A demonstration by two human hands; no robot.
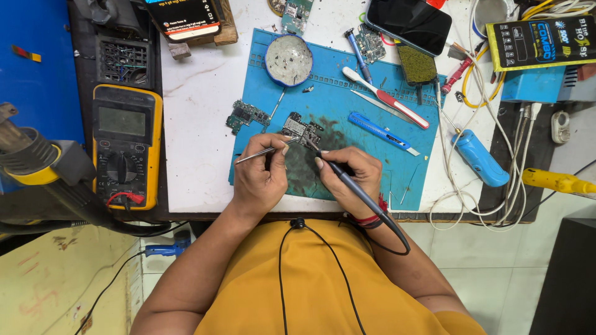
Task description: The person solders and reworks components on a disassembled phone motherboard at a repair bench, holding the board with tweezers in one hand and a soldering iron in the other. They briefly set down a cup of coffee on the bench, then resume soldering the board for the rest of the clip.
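My left hand grips metal tweezers, tips pointing right toward a small circuit board on the blue work mat. My right hand holds a black soldering iron like a pen, its tip touching the board's lower right part. The iron's black cord loops back past my wrist. Both hands rest on the mat's near edge, close together.
A second circuit board lies left of the mat edge. A round tin, a toothbrush, a blue cutter and a phone lie farther back. A yellow multimeter sits left, a blue tool and cables right.
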